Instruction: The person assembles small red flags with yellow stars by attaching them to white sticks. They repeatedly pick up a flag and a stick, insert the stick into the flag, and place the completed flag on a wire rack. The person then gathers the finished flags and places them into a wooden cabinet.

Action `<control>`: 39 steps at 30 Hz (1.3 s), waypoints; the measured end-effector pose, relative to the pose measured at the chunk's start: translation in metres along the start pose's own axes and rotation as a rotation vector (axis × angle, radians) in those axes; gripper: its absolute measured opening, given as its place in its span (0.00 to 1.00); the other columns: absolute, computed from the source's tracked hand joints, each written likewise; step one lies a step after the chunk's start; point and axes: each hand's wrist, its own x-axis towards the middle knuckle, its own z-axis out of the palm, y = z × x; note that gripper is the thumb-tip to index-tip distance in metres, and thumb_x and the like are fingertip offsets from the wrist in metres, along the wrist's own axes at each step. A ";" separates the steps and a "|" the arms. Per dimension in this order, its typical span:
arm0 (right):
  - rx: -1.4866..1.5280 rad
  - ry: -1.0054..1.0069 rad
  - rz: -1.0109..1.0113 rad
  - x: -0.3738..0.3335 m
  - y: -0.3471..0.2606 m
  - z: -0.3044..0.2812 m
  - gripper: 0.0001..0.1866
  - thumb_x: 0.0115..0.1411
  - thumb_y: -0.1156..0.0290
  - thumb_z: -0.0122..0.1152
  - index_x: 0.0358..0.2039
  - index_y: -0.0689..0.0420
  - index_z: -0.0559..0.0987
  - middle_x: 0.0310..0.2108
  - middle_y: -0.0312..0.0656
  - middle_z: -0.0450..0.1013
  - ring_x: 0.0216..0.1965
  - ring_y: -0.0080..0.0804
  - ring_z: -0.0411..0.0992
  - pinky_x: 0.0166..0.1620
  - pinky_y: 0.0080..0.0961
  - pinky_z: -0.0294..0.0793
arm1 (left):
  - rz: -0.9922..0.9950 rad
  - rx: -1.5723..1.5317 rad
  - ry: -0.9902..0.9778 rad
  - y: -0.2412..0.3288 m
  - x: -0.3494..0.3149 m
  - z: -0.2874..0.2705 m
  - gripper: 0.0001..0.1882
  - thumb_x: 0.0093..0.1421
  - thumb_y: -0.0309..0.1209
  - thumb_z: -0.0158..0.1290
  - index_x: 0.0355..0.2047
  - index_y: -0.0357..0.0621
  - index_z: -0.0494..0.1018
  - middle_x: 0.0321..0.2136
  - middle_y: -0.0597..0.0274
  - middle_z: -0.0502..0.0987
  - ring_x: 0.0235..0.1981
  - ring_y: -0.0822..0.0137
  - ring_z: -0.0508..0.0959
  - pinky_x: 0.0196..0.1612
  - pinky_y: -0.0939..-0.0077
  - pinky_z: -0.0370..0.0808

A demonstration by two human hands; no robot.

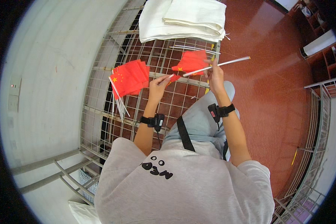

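Observation:
My left hand [158, 88] is closed in a pinch at the edge of a small red flag [174, 78], where a bit of white shows at the fingertips. My right hand [215, 75] grips a thin white stick [233, 61], which slants up to the right. The stick's lower end is close to the small flag; I cannot tell whether they touch. Just beyond, another red flag [192, 61] with a yellow star lies partly behind my right fingers. To the left, a fanned bundle of red flags on white sticks [128, 79] rests on the wire mesh.
The metal wire mesh [153, 56] carries everything here. Folded white cloth [186, 22] is stacked at its far end, with loose white sticks [190, 47] in front. A pale wall [56, 74] stands at left, reddish floor [265, 93] at right. Black devices are strapped to both wrists.

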 end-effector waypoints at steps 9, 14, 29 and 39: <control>0.027 -0.061 -0.020 -0.007 0.017 0.002 0.15 0.60 0.63 0.51 0.28 0.63 0.75 0.23 0.41 0.73 0.20 0.22 0.69 0.26 0.18 0.69 | 0.067 0.060 -0.061 -0.005 -0.005 0.005 0.10 0.57 0.29 0.52 0.36 0.35 0.75 0.29 0.61 0.76 0.32 0.73 0.74 0.37 0.82 0.69; 0.012 -0.065 -0.031 -0.009 0.015 0.001 0.16 0.60 0.62 0.51 0.28 0.64 0.75 0.22 0.41 0.73 0.21 0.23 0.69 0.26 0.18 0.69 | 0.156 0.111 -0.114 0.001 -0.005 0.003 0.09 0.55 0.26 0.52 0.36 0.37 0.76 0.29 0.61 0.75 0.33 0.71 0.73 0.38 0.83 0.68; 0.044 -0.139 -0.064 -0.012 0.015 -0.001 0.14 0.60 0.65 0.51 0.27 0.65 0.75 0.24 0.43 0.73 0.23 0.25 0.69 0.29 0.20 0.70 | 0.111 0.087 -0.121 -0.009 -0.003 0.002 0.11 0.58 0.29 0.49 0.34 0.31 0.74 0.31 0.60 0.75 0.34 0.72 0.72 0.40 0.81 0.67; 0.011 -0.144 -0.075 -0.014 0.016 0.000 0.14 0.60 0.65 0.50 0.27 0.64 0.75 0.23 0.42 0.73 0.23 0.24 0.70 0.29 0.20 0.70 | 0.114 0.076 -0.078 -0.022 -0.002 0.003 0.10 0.57 0.28 0.51 0.30 0.30 0.74 0.25 0.62 0.72 0.29 0.74 0.71 0.34 0.82 0.66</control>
